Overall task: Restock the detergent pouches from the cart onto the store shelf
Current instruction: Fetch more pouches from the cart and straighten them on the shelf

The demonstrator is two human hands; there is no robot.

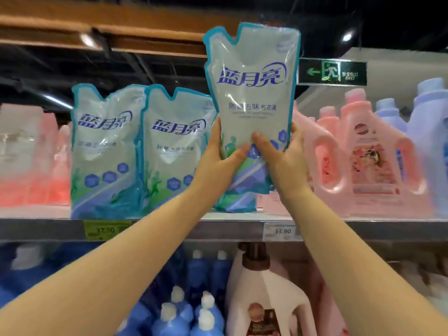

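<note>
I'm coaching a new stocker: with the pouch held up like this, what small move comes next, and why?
Probably lower the held pouch onto the shelf, right of the two standing pouches: the left hand and right hand grip its lower half, and its base hangs above the shelf.

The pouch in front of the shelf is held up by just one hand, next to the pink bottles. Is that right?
Not quite: the head view shows both hands holding the pouch, the left hand on its left side and the right hand on its right. It is next to the pink bottles.
</note>
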